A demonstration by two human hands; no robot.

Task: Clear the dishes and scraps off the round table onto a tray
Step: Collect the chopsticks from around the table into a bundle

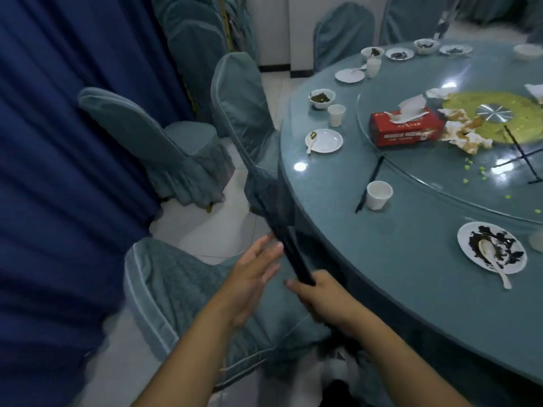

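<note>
Two hands meet just off the near-left edge of the round table (382, 259), above a cloth-covered chair (176, 295). The right hand (326, 301) is curled round the lower end of a bundle of black chopsticks (282, 239), which slants up and away along the table's skirt and shows only as a blur. The left hand (252, 277) is flat and relaxed, its straight fingers resting against the side of the bundle and gripping nothing.

The dishes are spread round the tabletop. Nearest the hands, a white plate (470, 230) smeared with dark scraps carries a white spoon (496, 265). Further along stands a paper cup (379, 195) with a loose pair of chopsticks (368, 185) just beside it, their far end reaching the edge of the glass turntable (440, 177). Beyond that come a small plate (329, 141), a second cup (336, 115) and a bowl of dark greens (322, 98).

On the turntable a red tissue box (407, 127) sits beside crumpled, stained napkins (464, 133), and two crossed chopsticks (520, 155) lie nearby. More small plates and bowls ring the far rim — too small to make out their contents. A blue curtain (58, 142) hangs on the left.
</note>
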